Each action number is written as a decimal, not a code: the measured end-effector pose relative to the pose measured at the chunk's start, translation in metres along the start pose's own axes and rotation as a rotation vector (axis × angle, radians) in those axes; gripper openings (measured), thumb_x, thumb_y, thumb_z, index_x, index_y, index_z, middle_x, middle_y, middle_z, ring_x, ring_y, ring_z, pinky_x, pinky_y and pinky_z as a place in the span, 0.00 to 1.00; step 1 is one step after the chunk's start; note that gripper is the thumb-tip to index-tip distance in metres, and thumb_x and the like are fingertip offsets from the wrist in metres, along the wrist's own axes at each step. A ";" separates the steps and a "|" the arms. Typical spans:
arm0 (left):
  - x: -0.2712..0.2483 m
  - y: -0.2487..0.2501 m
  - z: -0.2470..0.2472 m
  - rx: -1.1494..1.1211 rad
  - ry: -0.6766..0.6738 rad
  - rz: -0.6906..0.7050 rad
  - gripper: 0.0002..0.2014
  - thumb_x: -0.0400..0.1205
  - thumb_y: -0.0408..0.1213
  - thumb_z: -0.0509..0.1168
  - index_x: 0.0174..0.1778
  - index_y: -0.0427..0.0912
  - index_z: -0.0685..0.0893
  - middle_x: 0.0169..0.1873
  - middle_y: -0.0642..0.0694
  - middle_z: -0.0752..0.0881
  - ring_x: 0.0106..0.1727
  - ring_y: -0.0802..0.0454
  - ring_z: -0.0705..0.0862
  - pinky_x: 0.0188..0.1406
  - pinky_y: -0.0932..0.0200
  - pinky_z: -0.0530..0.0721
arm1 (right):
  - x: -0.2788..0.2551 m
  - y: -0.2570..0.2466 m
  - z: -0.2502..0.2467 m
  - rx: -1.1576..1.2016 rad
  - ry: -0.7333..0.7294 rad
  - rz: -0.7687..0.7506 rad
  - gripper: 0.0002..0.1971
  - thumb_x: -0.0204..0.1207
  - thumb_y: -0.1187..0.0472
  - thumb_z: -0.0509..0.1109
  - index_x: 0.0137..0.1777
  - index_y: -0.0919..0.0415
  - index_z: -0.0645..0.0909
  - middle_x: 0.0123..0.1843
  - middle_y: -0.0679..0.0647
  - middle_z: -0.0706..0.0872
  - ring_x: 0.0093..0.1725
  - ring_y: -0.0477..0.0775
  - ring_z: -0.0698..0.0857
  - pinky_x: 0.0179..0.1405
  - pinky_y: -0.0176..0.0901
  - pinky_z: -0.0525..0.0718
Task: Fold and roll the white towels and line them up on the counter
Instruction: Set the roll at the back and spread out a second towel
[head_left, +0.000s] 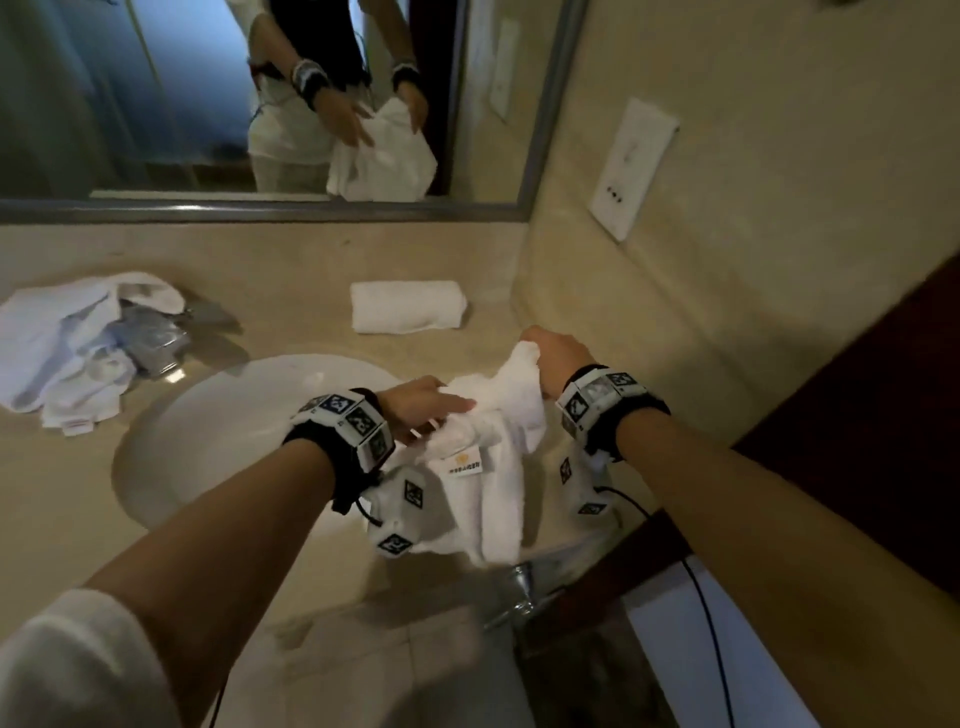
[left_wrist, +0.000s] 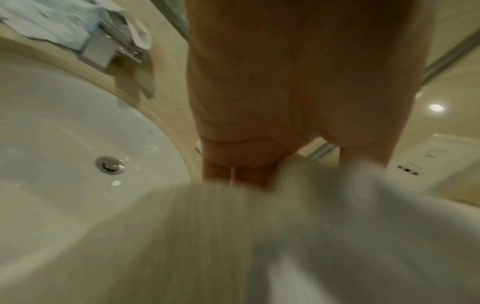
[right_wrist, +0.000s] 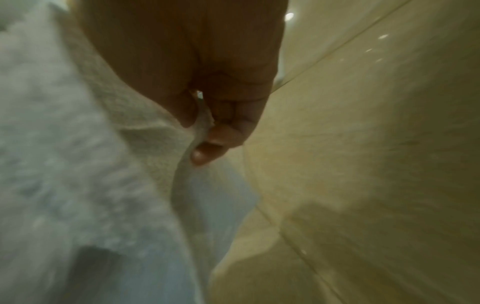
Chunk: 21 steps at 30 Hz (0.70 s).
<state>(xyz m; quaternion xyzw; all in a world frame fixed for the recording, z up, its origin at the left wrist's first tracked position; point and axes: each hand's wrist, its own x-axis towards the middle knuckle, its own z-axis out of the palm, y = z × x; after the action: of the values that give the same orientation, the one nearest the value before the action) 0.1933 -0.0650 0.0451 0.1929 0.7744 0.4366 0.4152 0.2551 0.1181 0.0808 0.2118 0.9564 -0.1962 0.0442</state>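
Pinching one corner of the white towel (head_left: 498, 457) high in my right hand (head_left: 558, 358), I run my left hand (head_left: 426, 410) along its top edge, fingers closing on the cloth, so it hangs free above the table's near edge, beside the sink (head_left: 234, 415), and I can find the corners before folding. One rolled towel (head_left: 408, 306) already lies at the table's back edge under the mirror (head_left: 291, 210), starting the line. A loose towel heap (head_left: 67, 348) waits at the back left over the faucet (head_left: 156, 343).

Beige marble wall (head_left: 753, 104), framed mirror (head_left: 156, 104)
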 end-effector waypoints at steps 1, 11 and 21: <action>-0.001 0.013 0.011 0.041 -0.015 0.000 0.12 0.81 0.44 0.65 0.45 0.37 0.75 0.29 0.47 0.80 0.26 0.54 0.81 0.27 0.62 0.77 | -0.003 0.014 -0.013 0.059 0.046 0.006 0.17 0.80 0.65 0.58 0.68 0.59 0.74 0.62 0.64 0.82 0.58 0.64 0.83 0.47 0.40 0.74; -0.020 0.089 0.032 0.565 0.087 0.177 0.28 0.75 0.65 0.61 0.30 0.40 0.82 0.33 0.45 0.80 0.39 0.47 0.79 0.49 0.59 0.74 | -0.047 0.032 -0.089 0.966 0.134 -0.117 0.11 0.81 0.68 0.58 0.52 0.54 0.80 0.41 0.52 0.81 0.39 0.52 0.80 0.33 0.36 0.79; -0.036 0.095 0.024 -0.001 0.169 0.308 0.31 0.71 0.26 0.69 0.70 0.44 0.71 0.54 0.42 0.81 0.57 0.46 0.79 0.60 0.53 0.77 | -0.062 0.007 -0.107 1.203 -0.060 -0.307 0.11 0.81 0.67 0.60 0.46 0.57 0.83 0.45 0.54 0.86 0.47 0.52 0.84 0.45 0.42 0.83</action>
<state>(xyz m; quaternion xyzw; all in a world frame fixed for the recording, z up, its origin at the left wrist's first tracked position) 0.2272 -0.0247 0.1355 0.2717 0.7677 0.5100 0.2770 0.3139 0.1425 0.1870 0.0539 0.6962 -0.7108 -0.0847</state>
